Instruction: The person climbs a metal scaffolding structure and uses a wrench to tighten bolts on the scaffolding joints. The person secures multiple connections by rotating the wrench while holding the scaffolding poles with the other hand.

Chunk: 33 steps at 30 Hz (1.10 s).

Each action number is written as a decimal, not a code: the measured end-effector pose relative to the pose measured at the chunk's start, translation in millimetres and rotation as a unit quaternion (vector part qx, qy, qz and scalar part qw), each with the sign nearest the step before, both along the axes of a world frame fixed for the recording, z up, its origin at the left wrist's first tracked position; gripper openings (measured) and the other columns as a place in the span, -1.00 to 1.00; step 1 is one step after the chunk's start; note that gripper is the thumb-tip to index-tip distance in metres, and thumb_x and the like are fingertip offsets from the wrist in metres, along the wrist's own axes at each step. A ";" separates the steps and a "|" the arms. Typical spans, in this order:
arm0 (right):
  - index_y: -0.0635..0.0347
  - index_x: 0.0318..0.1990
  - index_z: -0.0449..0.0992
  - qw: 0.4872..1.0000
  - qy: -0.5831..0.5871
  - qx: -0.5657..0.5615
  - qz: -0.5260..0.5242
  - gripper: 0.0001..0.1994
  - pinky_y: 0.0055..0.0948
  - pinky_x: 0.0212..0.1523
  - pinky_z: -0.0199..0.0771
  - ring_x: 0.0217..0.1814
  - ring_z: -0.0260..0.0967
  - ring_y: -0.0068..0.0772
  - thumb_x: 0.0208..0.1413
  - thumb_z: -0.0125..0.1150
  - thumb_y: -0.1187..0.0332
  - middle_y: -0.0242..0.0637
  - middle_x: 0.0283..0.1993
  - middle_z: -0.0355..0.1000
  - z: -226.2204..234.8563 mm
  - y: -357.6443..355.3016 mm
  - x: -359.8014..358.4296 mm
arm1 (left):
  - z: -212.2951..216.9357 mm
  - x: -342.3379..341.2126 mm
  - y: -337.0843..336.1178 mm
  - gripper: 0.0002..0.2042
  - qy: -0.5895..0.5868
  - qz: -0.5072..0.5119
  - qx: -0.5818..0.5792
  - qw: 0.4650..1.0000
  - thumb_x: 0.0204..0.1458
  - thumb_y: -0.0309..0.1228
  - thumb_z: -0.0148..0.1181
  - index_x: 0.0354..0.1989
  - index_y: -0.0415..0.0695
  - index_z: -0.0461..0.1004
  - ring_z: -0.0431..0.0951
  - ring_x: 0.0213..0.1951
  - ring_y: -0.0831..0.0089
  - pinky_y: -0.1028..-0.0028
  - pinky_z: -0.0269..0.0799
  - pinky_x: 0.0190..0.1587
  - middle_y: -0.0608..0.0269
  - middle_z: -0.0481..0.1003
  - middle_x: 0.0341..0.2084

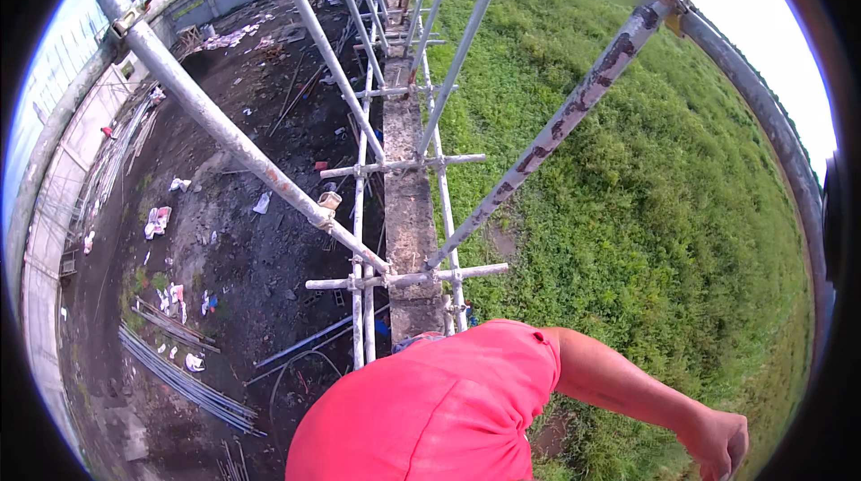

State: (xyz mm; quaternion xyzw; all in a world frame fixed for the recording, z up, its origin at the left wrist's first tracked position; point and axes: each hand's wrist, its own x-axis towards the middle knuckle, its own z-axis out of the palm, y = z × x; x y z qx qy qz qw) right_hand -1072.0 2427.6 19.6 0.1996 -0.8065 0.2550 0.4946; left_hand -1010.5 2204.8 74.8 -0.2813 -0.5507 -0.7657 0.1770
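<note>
My right arm, in a short pink sleeve [502, 373], reaches out to the right. At its end my right hand [717, 441] hangs at the lower right with its fingers curled downward. The lower edge cuts off the fingertips, so whatever they may hold is hidden. Grass lies far below this hand. My left hand does not show. Beyond the pink shirt, a crosswise scaffold pole [408, 279] is clamped over a narrow concrete wall top [413, 212]. A bit of blue-grey cloth [417, 339] shows at the shirt's far edge.
Slanting poles rise on both sides: a pale one [224, 131] at left, a flaking one [574, 113] at right. Far below on the left, dark ground [242, 257] holds piled pipes [184, 373] and scattered sacks [157, 221]. A green field [646, 212] lies right.
</note>
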 end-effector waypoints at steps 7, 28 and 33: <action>0.30 0.33 0.34 0.983 -0.006 0.002 0.186 -0.24 -0.15 0.25 0.20 0.25 0.24 0.10 0.29 -0.19 -0.23 0.10 0.25 0.31 -18.1 -130.7 35.5 | -13.0 178.7 -145.7 -0.72 0.079 0.068 0.120 0.987 0.09 -0.30 0.35 -0.48 -0.30 0.55 0.62 -0.56 0.51 0.57 0.45 -0.41 0.19 0.60 -0.62; 0.24 0.27 0.41 0.958 -0.013 -0.047 0.281 -0.38 -0.17 0.02 0.33 -0.02 0.34 0.01 0.23 0.02 -0.05 0.01 0.03 0.42 -50.0 -106.9 25.5 | 35.6 340.9 -5.5 -0.73 0.405 0.161 0.044 0.899 0.10 -0.36 0.38 -0.39 -0.37 0.53 0.48 -0.65 0.44 0.41 0.45 -0.55 0.19 0.48 -0.63; 0.22 0.26 0.43 0.957 -0.015 -0.066 0.280 -0.41 -0.18 -0.03 0.36 -0.09 0.36 -0.01 0.22 0.07 -0.01 -0.01 -0.02 0.45 -50.6 -96.7 20.6 | 40.9 350.8 32.0 -0.75 0.467 0.154 0.006 0.871 0.09 -0.39 0.39 -0.37 -0.38 0.54 0.49 -0.64 0.44 0.42 0.46 -0.55 0.17 0.50 -0.62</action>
